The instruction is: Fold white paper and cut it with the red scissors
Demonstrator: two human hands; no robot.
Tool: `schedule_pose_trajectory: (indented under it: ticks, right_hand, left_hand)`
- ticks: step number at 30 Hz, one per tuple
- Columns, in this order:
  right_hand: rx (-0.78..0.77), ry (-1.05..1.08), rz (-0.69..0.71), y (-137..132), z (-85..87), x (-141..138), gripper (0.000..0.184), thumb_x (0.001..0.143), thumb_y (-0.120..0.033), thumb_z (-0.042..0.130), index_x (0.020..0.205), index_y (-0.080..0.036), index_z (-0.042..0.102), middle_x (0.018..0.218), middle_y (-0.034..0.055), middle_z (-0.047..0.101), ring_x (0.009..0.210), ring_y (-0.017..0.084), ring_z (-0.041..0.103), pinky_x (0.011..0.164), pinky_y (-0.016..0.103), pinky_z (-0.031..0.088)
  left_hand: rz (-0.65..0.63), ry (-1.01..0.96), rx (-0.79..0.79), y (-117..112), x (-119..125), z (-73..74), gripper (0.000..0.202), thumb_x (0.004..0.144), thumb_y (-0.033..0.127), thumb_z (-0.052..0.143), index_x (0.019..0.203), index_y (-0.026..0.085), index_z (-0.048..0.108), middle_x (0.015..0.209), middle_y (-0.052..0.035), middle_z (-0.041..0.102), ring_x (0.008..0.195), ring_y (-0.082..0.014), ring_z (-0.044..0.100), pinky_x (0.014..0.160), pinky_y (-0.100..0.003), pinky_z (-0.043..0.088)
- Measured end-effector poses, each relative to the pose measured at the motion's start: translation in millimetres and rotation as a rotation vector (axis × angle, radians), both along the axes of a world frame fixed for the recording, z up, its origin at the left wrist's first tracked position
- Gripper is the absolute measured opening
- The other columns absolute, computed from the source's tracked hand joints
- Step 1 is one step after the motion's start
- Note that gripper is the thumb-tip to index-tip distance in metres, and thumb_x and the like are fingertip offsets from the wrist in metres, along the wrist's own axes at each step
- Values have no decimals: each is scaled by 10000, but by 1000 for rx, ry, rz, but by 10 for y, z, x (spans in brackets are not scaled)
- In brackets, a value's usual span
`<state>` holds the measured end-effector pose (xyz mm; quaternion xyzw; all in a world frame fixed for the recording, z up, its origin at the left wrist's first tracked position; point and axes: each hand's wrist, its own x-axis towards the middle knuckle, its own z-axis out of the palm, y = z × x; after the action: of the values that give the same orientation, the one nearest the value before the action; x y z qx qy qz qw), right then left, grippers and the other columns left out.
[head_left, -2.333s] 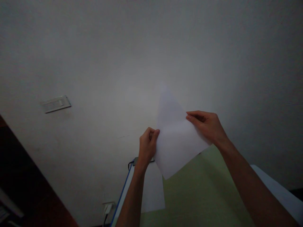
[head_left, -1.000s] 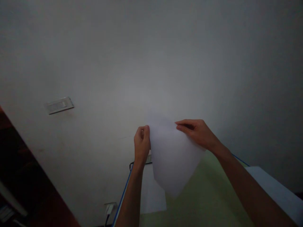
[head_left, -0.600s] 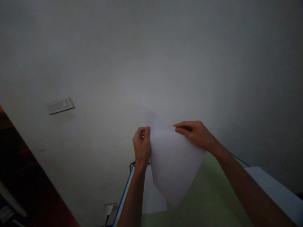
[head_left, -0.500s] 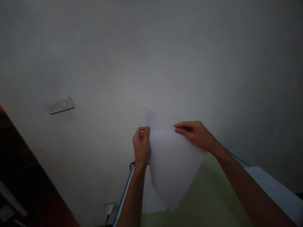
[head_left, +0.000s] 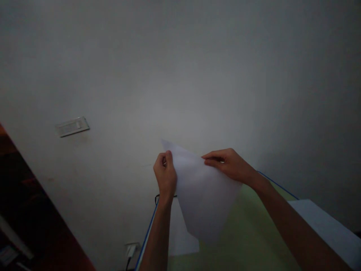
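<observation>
A white sheet of paper (head_left: 203, 195) is held up, tilted, above the green table (head_left: 248, 233). My left hand (head_left: 165, 173) pinches its left edge near the upper corner, thumb on the side facing me. On the top edge, to the right, the thumb and fingertips of my right hand (head_left: 225, 163) are closed on the sheet. The paper's lower corner hangs down over the table. Behind my left forearm lies another white sheet (head_left: 182, 241), partly covered by the held one.
More white paper (head_left: 324, 222) lies at the table's right side, partly behind my right forearm. A pale wall (head_left: 180, 75) rises behind the table. It bears a switch plate (head_left: 73, 127) and, low down, a plug in a socket (head_left: 131, 249). A dark opening (head_left: 25, 210) is at left.
Both hands have shifted slightly left and the right one a little lower. The sheet's top corner, which was bent up and blurred, now points to the upper left, and its top edge slopes straight.
</observation>
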<state>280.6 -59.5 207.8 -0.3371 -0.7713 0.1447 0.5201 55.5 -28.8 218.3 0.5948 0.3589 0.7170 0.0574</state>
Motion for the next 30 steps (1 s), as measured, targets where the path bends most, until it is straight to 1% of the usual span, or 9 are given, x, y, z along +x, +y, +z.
schedule_pose_trajectory:
  ticks: [3, 6, 9, 12, 15, 18, 22, 26, 30]
  right_hand:
    - [-35, 14, 17, 3, 2, 10, 205, 912, -319, 671, 1046, -243, 805, 1077, 26, 810, 981, 220, 747, 904, 348, 565]
    - [-52, 3, 43, 6, 0, 17, 209, 911, -335, 670, 1040, -242, 805, 1065, 28, 811, 967, 225, 747, 896, 357, 564]
    - [-52, -16, 54, -3, 1, 13, 215, 915, -340, 661, 1040, -241, 806, 1060, 31, 812, 965, 224, 747, 892, 355, 566]
    - [-37, -40, 41, -9, -5, 13, 216, 919, -332, 652, 1041, -247, 809, 1061, 36, 813, 965, 226, 748, 880, 352, 572]
    - [-27, -62, 35, -6, -21, 25, 216, 925, -332, 650, 1046, -255, 811, 1054, 35, 814, 953, 226, 750, 871, 355, 576]
    - [-32, -80, 50, -5, -35, 29, 211, 927, -336, 658, 1052, -261, 811, 1051, 35, 815, 953, 228, 751, 876, 364, 577]
    - [-55, -82, 59, -19, -41, 21, 217, 923, -337, 669, 1069, -258, 809, 1058, 42, 814, 955, 227, 753, 876, 365, 581]
    - [-64, -80, 66, -40, -33, 24, 216, 921, -336, 679, 1076, -254, 805, 1069, 37, 813, 962, 216, 755, 890, 349, 576]
    - [-61, -101, 58, -46, -28, 32, 219, 915, -349, 688, 1076, -261, 807, 1030, 37, 819, 913, 216, 765, 848, 342, 585]
  left_hand:
    - [-24, -18, -25, -20, 17, -13, 341, 971, 414, 584, 724, 179, 590, 622, 35, 454, 564, -114, 406, 519, -217, 328]
    - [-77, -53, -80, -34, 25, -29, 314, 975, 466, 583, 807, 201, 576, 550, 74, 373, 469, -94, 311, 442, -203, 242]
    - [-83, -82, -90, -39, 14, -29, 331, 971, 524, 577, 853, 215, 562, 521, 92, 327, 434, -86, 261, 409, -195, 181]
    - [-88, -132, -87, -16, -19, -21, 385, 954, 574, 579, 820, 214, 558, 548, 83, 331, 449, -84, 269, 407, -191, 184]
    - [-128, -168, -77, 18, -50, -8, 434, 940, 569, 594, 719, 206, 507, 592, 64, 349, 501, -94, 315, 441, -196, 251]
    - [-89, -151, -22, 33, -54, 5, 424, 945, 509, 599, 679, 187, 525, 639, 41, 410, 576, -107, 372, 507, -207, 315]
    - [4, -147, 19, 25, -43, -1, 375, 954, 468, 596, 721, 175, 584, 657, 30, 469, 592, -109, 404, 521, -210, 322]
    - [20, -146, -29, -8, -47, -21, 381, 948, 524, 603, 755, 197, 577, 559, 65, 381, 476, -88, 317, 442, -206, 225]
    - [1, -148, -51, -51, -46, -19, 364, 939, 579, 604, 873, 221, 595, 506, 90, 334, 421, -76, 265, 413, -198, 176]
